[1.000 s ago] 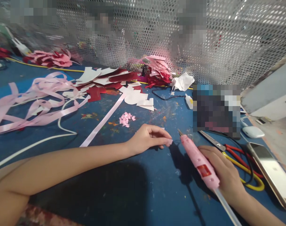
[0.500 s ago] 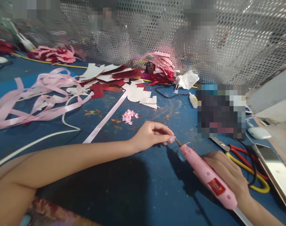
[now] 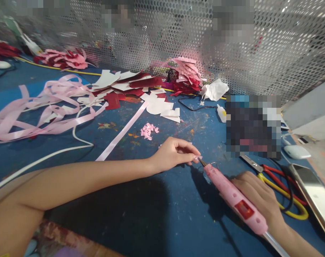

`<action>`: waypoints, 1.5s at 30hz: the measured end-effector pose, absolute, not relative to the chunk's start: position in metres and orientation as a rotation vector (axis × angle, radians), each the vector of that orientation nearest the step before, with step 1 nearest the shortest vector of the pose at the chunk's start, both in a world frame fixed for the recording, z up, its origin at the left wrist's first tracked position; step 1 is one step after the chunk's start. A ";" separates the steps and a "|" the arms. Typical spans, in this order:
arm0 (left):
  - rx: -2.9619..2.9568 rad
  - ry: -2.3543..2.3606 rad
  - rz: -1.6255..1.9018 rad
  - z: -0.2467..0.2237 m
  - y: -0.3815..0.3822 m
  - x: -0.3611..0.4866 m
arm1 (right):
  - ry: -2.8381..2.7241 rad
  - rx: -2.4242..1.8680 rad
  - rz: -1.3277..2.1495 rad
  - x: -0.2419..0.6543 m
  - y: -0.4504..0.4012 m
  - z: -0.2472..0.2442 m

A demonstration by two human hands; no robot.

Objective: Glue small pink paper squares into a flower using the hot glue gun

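My left hand (image 3: 175,153) reaches in from the left and pinches a small piece of pink ribbon (image 3: 198,157) between thumb and fingers. My right hand (image 3: 256,194) is wrapped around a pink hot glue gun (image 3: 233,194), its fingers partly hidden behind the body. The gun points up and left, and its metal nozzle (image 3: 202,162) is at the ribbon piece, seemingly touching it. A clear glue stick (image 3: 275,244) sticks out of the back end. Beyond my left hand lies a small heap of pink scraps (image 3: 149,131).
A long pink ribbon (image 3: 122,134) runs to a tangled heap of ribbon (image 3: 52,117). White and red cut pieces (image 3: 119,84) lie along the perforated metal screen (image 3: 157,43). At right are red-and-yellow-handled scissors (image 3: 275,185), a phone (image 3: 312,196) and a white computer mouse (image 3: 296,151).
The glue gun's nozzle has come slightly closer to the ribbon piece at my left fingertips. Both hands keep their grip, and the view has shifted a little.
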State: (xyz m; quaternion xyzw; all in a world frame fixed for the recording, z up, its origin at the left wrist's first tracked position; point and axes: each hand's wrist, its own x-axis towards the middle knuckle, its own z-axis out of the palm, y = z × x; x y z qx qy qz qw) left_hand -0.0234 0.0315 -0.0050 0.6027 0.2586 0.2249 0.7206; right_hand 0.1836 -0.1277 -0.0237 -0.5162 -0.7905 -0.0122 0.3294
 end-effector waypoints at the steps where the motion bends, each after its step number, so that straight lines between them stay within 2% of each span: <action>1: 1.335 0.571 0.498 -0.005 0.032 -0.023 | -2.063 -1.350 -0.031 0.183 -0.128 -0.024; 20: 1.326 0.631 0.493 0.001 0.030 -0.024 | -2.070 -1.388 -0.096 0.184 -0.127 -0.021; 26: 1.278 0.606 0.522 0.000 0.029 -0.022 | -2.088 -1.615 -0.308 0.193 -0.121 -0.020; 30: 1.274 0.600 0.536 0.000 0.029 -0.022 | -2.077 -1.706 -0.248 0.195 -0.119 -0.016; 35: 1.264 0.583 0.559 0.001 0.023 -0.022 | -1.886 -1.489 0.046 0.187 -0.125 -0.009; 45: 1.194 0.516 0.503 -0.004 0.008 -0.021 | -1.895 -1.135 -0.090 0.146 -0.097 -0.012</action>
